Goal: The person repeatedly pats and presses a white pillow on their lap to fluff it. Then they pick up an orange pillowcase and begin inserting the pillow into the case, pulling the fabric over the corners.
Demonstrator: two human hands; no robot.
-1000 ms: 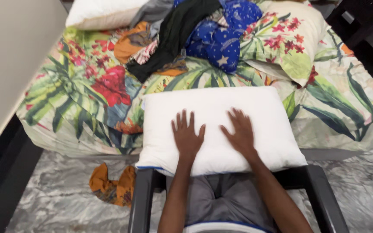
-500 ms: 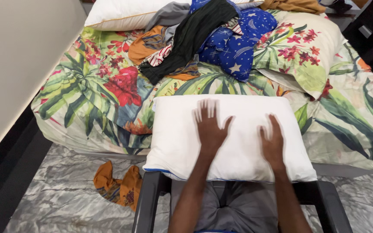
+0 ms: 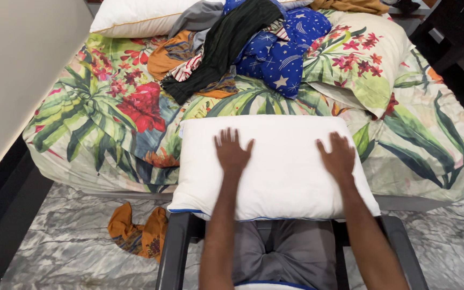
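Observation:
A white pillow with a blue seam along its near edge lies in front of me, partly on the bed's edge and partly over my lap. My left hand rests flat on its upper left part, fingers spread. My right hand lies flat on its upper right part, fingers apart. Neither hand holds anything.
The bed has a floral cover with a heap of clothes, a floral pillow and another white pillow. An orange cloth lies on the marbled floor. I sit in a dark chair. A wall stands left.
Both hands slid up the pillow and apart; the right hand moved out toward the right side, the left hand toward the upper left.

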